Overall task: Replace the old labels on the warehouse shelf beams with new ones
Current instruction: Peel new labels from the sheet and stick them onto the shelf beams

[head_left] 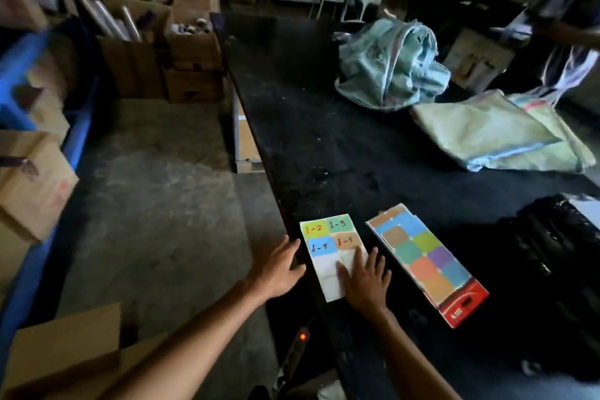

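Observation:
A white label sheet point(328, 245) lies at the near edge of the black table point(341, 146). It carries several coloured stickers with handwritten codes at its far end, and its near part is bare backing. My right hand point(365, 279) lies flat, fingers spread, on the bare lower part of the sheet. My left hand point(281, 265) hovers open at the table's edge, just left of the sheet, apart from it. To the right lies a pack of blank coloured labels point(428, 261) with a red header card.
Blue shelf beams point(78, 136) with cardboard boxes point(32, 185) run along the left. More boxes point(191, 45) stand behind the concrete floor gap. Pale sacks point(393, 65) and black plastic point(552, 273) lie on the table. A power strip point(297, 351) with a lit switch lies below.

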Available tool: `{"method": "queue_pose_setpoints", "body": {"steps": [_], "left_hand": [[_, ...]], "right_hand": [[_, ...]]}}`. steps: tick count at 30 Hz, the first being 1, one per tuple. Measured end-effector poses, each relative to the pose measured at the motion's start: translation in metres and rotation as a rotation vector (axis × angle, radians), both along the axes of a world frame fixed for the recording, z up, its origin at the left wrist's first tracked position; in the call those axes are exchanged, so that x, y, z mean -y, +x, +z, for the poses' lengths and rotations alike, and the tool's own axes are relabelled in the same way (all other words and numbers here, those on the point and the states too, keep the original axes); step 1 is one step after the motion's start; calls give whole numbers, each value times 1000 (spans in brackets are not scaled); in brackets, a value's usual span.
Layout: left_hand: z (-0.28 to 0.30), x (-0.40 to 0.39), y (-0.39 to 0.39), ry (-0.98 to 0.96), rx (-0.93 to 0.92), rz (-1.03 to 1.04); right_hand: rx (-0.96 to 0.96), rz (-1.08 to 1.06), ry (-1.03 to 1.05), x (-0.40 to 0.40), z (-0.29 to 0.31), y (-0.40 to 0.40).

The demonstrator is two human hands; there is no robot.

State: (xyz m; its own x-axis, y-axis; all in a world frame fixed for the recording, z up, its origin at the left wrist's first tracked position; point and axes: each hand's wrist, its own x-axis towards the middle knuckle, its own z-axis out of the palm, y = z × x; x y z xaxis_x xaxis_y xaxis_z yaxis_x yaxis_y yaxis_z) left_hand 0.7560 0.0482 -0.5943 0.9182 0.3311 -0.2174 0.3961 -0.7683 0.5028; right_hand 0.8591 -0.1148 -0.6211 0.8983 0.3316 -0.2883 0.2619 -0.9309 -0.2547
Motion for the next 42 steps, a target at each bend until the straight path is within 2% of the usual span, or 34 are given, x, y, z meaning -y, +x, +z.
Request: {"method": "queue_pose_setpoints", "body": {"steps": [4,6,9,13,15,18,23,25,28,32,34,37,42], "left_hand": [[-15,21,20,-306,-56,296],[-23,23,26,-438,-9,454],[-29,23,31,-567,113,576],[-31,15,30,-494,121,755],[-25,7,26,-527,192,798],[-4,-12,11,-529,338,750],[48,-61,-51,-491,471,684],[71,-79,-96,-448,529,768],[100,-95,-140,-457,609,861],[144,-102,-228,-466,852,1047],[159,-99,-256,-465,905,1086],[181,-89,-313,-369,991,1165],[221,-64,-419,-189,1093,1253]], "right_hand": [[58,55,6,-6,-4,-7],[70,89,13,-13,-4,-12],[81,141,40,-23,-2,-18],[67,179,101,-32,3,-23],[57,178,201,-38,9,-20],[4,130,469,-62,21,-13],[-340,52,911,-138,56,-23],[-500,156,1029,-175,74,-45],[-558,271,1113,-213,91,-73],[-706,517,1168,-255,131,-161],[-745,609,1189,-264,147,-194],[-711,784,1223,-268,177,-254],[-250,1115,1353,-255,236,-362]]}}
